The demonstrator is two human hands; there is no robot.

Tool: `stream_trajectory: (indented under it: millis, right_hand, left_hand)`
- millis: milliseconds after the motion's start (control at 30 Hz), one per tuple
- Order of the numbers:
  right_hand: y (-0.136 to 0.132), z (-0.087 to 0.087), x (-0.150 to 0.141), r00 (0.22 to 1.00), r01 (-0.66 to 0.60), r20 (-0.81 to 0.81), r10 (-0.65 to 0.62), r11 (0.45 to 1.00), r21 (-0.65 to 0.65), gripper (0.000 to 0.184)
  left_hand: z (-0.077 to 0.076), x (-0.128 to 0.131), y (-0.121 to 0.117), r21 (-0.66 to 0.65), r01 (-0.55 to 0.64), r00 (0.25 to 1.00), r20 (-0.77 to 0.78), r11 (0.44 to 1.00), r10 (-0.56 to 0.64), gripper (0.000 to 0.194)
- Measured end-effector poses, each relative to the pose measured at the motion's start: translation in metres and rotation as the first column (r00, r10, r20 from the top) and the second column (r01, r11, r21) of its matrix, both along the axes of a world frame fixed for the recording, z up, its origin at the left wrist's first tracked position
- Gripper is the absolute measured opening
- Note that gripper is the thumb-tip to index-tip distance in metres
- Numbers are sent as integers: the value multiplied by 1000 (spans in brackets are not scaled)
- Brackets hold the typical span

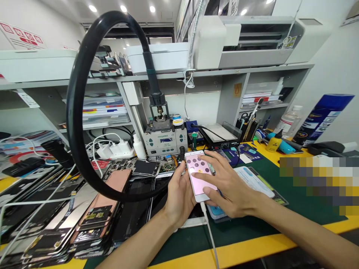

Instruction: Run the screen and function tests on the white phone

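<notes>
A white smartphone (201, 183) with a lit pink screen showing several dark round spots is held upright, tilted back, above the bench. My left hand (181, 198) grips it from behind and along its left edge. Over the screen's right side, my right hand (227, 183) has its fingers spread, with fingertips on or just above the glass; contact is hard to tell. A white charging cable (208, 228) is plugged into the phone's bottom end and runs down over the front edge of the bench. The phone's back is hidden by my left hand.
Stacked phone parts (95, 220) crowd the left of the bench. A thick black hose (73, 112) loops in front of a grey soldering station (165, 142). Behind the right hand lies a pale blue case (254, 181) on the green mat (303, 201). Bottles and a blue can (322, 119) stand at right.
</notes>
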State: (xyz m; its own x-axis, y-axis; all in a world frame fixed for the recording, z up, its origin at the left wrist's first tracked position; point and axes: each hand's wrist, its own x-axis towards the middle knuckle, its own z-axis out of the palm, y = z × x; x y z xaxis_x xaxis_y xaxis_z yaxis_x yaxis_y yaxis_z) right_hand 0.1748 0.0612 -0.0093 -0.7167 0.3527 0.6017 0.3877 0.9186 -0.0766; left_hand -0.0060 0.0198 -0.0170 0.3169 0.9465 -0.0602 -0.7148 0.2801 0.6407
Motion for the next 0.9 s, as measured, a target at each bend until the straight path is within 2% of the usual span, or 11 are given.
stream_trajectory:
  millis: [200, 433, 633, 833, 900]
  right_hand:
    - [4, 5, 6, 964, -14, -262, 35, 997, 81, 27]
    - [10, 1, 8, 977, 2, -209, 31, 987, 158, 25]
    - [5, 2, 8, 943, -29, -322, 85, 984, 176, 23]
    - [2, -2, 3, 987, -54, -144, 72, 990, 128, 30]
    - [1, -2, 2, 981, -72, -170, 94, 989, 133, 29]
  left_hand:
    - [1, -1, -2, -5, 45, 999, -9, 999, -45, 69]
    - [1, -1, -1, -11, 43, 999, 17, 999, -43, 69]
    - [1, -1, -1, -1, 49, 998, 27, 999, -49, 64]
    - [0, -1, -1, -14, 21, 1000, 14, 1000, -21, 69]
    - [0, 0, -1, -10, 21, 1000, 10, 1000, -21, 69]
